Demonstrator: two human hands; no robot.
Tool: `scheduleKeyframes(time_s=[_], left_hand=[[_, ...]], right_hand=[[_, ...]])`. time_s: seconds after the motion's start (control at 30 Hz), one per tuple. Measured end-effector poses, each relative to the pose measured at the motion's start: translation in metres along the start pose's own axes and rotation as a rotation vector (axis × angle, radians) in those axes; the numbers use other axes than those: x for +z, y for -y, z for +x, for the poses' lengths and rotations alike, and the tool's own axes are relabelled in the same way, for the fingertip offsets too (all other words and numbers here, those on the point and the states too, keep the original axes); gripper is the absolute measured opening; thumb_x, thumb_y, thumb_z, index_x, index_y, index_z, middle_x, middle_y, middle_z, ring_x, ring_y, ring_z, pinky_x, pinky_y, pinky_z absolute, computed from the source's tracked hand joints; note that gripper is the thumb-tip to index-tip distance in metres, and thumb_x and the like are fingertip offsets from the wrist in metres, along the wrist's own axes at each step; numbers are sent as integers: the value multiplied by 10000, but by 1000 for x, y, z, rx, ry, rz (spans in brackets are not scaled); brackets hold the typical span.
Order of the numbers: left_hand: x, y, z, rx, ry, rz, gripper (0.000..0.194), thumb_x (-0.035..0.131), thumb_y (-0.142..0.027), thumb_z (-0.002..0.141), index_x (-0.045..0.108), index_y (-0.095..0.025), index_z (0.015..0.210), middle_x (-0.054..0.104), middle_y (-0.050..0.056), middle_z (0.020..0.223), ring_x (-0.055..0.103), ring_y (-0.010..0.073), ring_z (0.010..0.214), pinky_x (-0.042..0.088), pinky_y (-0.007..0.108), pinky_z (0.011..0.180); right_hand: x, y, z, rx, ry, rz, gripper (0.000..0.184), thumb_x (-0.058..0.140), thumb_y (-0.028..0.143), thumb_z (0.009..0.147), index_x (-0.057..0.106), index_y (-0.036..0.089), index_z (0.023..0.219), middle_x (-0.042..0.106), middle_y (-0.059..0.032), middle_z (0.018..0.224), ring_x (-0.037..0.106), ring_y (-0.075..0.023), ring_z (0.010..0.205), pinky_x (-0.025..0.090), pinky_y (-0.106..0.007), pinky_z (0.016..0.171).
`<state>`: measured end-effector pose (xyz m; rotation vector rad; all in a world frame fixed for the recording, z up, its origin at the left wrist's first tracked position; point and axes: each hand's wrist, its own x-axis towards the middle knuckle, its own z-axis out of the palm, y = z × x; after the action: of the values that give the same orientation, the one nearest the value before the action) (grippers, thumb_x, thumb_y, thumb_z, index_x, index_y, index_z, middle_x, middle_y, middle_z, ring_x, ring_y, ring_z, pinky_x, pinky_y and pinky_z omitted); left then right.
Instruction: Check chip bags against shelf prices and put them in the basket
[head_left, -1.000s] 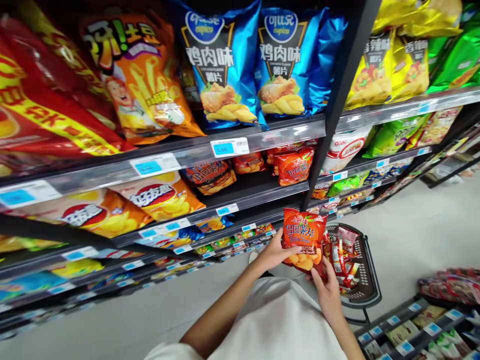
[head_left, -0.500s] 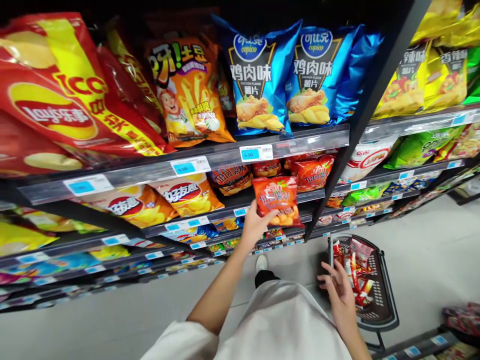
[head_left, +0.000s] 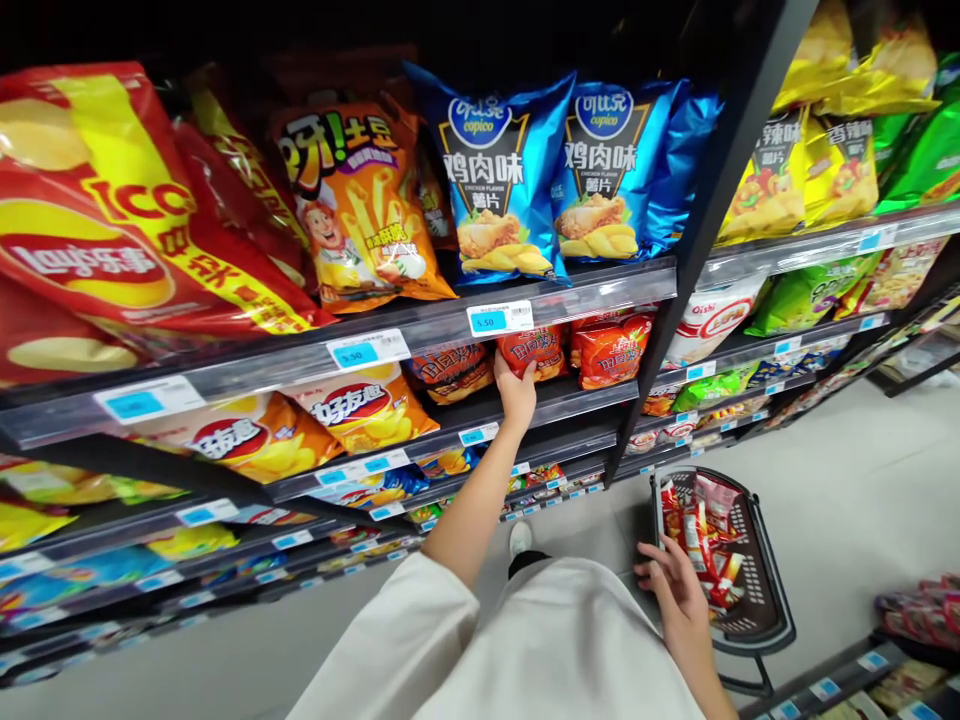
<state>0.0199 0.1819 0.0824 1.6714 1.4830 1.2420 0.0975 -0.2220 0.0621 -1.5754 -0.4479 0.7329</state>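
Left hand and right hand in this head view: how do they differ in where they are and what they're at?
The left hand is raised to the shelf, while the right hand hangs low near the floor. The left hand's fingers are on an orange snack bag; the right hand is beside a dark shopping basket holding red packets. The left hand's fingers curl against the bag, the right hand's are spread. Both hands are bare.
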Motion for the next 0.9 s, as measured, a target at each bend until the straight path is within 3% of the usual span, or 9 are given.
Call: scheduleKeyframes(time_s=[0.17, 0.4, 0.63, 0.77, 0.9], left_hand=[[11, 18, -4, -23, -87, -209, 734, 677, -224, 884, 328, -105, 1518, 449, 225, 1515, 408, 274, 1445, 279, 397, 1227], [23, 21, -4, -66, -110, -190, 766, 645, -219, 899, 270, -43, 1543, 346, 282, 1565, 304, 301, 1499, 213, 428, 1248], [7, 16, -5, -26, -50, -119, 842, 686, -272, 879, 249, -61, 1567, 353, 269, 1558, 297, 324, 1495, 269, 427, 1231], [-13, 4, -19, 174, -119, 103, 819, 648, -339, 917, 237, -102, 1586, 266, 269, 1578, 258, 352, 1500, 256, 498, 1231], [-28, -15, -12, 508, 66, 480, 831, 769, -367, 828, 397, -207, 1553, 234, 216, 1605, 186, 453, 1505, 193, 598, 1228]], right_hand=[[-8, -9, -1, 2, -36, -15, 558, 718, 588, 871, 597, 224, 1276, 723, -132, 1139, 699, -226, 842, 602, -356, 744], [-7, -9, 1, -15, -17, -33, 547, 706, 598, 874, 604, 224, 1259, 733, -129, 1107, 696, -219, 827, 601, -352, 750], [-7, -14, 3, 3, 21, -53, 555, 706, 609, 867, 617, 218, 1251, 742, -131, 1091, 699, -220, 821, 592, -348, 758], [-9, -17, 2, 25, 38, -39, 548, 712, 607, 862, 626, 221, 1241, 738, -134, 1098, 699, -226, 837, 600, -348, 766], [-8, -22, -1, 76, 69, -52, 588, 722, 630, 841, 628, 204, 1236, 742, -149, 1063, 697, -236, 805, 607, -357, 746]])
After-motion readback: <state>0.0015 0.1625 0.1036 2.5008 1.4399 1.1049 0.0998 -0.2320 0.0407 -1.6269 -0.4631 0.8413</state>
